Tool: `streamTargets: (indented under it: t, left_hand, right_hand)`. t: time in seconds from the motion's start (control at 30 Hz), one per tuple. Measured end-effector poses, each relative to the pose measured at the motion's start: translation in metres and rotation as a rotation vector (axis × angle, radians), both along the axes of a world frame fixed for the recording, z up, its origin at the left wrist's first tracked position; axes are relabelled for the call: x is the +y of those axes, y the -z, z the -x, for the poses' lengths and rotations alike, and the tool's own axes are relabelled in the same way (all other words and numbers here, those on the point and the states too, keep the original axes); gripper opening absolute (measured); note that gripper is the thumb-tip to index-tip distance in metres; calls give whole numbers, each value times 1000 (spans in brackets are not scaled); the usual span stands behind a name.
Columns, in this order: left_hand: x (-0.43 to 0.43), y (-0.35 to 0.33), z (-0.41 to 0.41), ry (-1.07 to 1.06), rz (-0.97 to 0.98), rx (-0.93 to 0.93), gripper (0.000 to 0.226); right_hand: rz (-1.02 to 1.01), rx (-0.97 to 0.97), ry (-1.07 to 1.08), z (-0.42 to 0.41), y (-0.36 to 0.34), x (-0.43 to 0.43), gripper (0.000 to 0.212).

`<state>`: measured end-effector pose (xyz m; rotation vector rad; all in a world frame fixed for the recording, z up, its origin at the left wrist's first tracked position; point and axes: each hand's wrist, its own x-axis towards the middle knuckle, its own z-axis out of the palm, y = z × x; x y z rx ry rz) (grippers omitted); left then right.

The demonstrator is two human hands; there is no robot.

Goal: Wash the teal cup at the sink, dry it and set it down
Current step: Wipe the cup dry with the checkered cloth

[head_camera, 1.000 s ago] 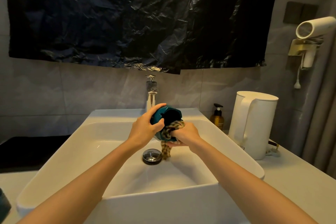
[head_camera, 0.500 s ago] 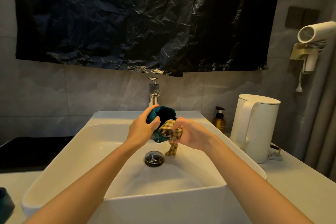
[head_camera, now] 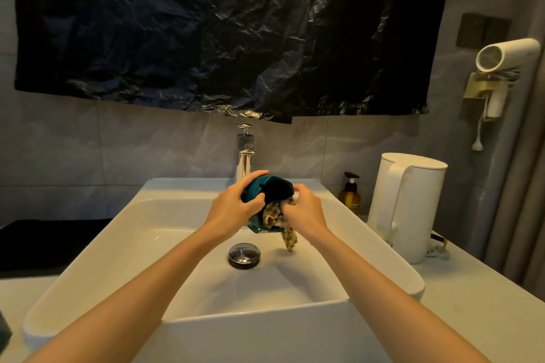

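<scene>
Over the sink, just in front of the tap, I hold the teal cup in the air, tipped on its side with its dark mouth turned toward my right. My left hand grips it from the left: the fingers curl over the top of the cup and the thumb presses against its near side. My right hand is closed round a checked cloth, bunching it at the cup's mouth. Part of the cloth sits against the lower rim and a loose tail hangs down toward the basin. The right fingertips are tucked behind the cloth and rim, so I cannot tell how deep they reach.

Below the cup, the round metal drain plug sits in the white basin.

To the right, a brown pump bottle stands by the wall; its label is too small to read. Beside it stands a white kettle on the pale tabletop.

Grey tiles cover the wall, with a crinkled black plastic sheet hung across it above the tap. A white hair dryer rests in a wall holder at far right, under two dark switch plates. Light is dim and warm.
</scene>
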<state>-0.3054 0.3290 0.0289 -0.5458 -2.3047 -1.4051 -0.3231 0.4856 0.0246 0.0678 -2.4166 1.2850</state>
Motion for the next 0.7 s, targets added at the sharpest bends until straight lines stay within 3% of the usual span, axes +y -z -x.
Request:
streamTargets:
  t: [0.1,0.2,0.33,0.57,0.7]
  left_hand:
    - [-2,2,-1,-29,18,17,44]
    - [1,5,-3,-6,62,9,44]
    - [3,6,-1,33,64,-54,44]
    - [1,4,-1,147,81,-154,33]
    - [3,2,-2,132,96,-162,33]
  right_hand:
    - [223,-254,-155,-1,1,-2,61]
    - [168,-289,-126,0,4,2,66]
    - [-17,-116,-50,1,6,7,61]
    - [-572,337,-97,-7,-4,9,57]
    - [-680,293,-60,-9,-7,10,49]
